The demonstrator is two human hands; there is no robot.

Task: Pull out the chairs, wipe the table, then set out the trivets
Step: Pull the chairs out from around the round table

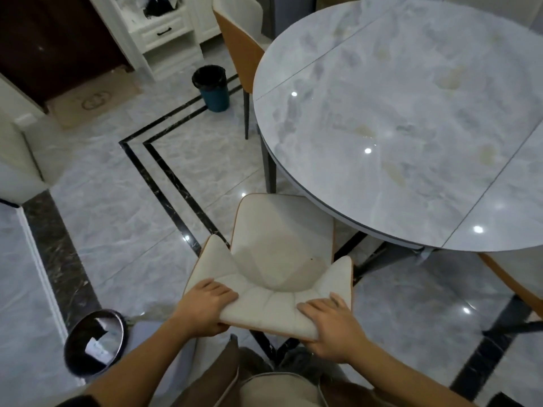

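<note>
Your left hand (205,306) and right hand (332,327) each grip the top edge of the chair (279,239) back, fingers curled over the pale cushion and thumbs tucked beneath. They sit well apart near its two corners, so I judge the chair will drag straight rather than swing. Its seat front lies just at the rim of the worktop (411,113), so the pull-out looks only partly done, and no cloth or trivets are in view.
</note>
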